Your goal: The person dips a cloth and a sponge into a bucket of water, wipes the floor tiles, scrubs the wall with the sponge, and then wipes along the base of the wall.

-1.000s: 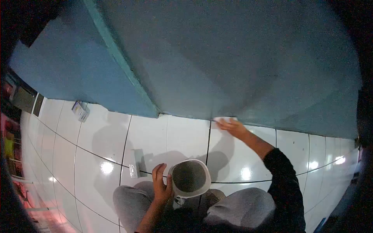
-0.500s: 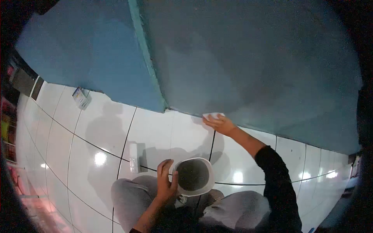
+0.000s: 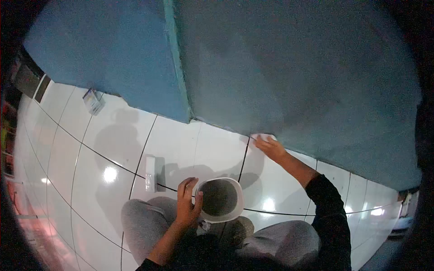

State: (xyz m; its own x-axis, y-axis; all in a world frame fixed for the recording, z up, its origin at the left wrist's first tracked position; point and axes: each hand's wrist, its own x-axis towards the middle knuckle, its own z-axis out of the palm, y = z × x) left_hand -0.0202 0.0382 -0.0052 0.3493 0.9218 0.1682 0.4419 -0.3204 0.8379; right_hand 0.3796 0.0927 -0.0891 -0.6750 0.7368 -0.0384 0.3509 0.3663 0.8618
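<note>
My right hand [image 3: 270, 149] presses a flat white piece [image 3: 263, 136], perhaps a cloth or sponge, against the foot of the blue-grey wall [image 3: 289, 67], where it meets the floor. Its fingers lie over the piece. My left hand [image 3: 187, 203] is at the left rim of a white bucket [image 3: 240, 198], thumb against the rim and the other fingers raised beside it. Inside the bucket is something dark grey. The bucket stands between my knees.
A white block-shaped object [image 3: 150, 174] stands on the white tiled floor [image 3: 212, 149], left of the bucket. A small printed packet [image 3: 91, 101] lies near the wall's base at the left. A teal corner edge [image 3: 177, 58] divides the wall.
My right hand moved left along the wall's base with the white piece, then back right. My left hand stays by the bucket. The camera view has turned and shifted.
</note>
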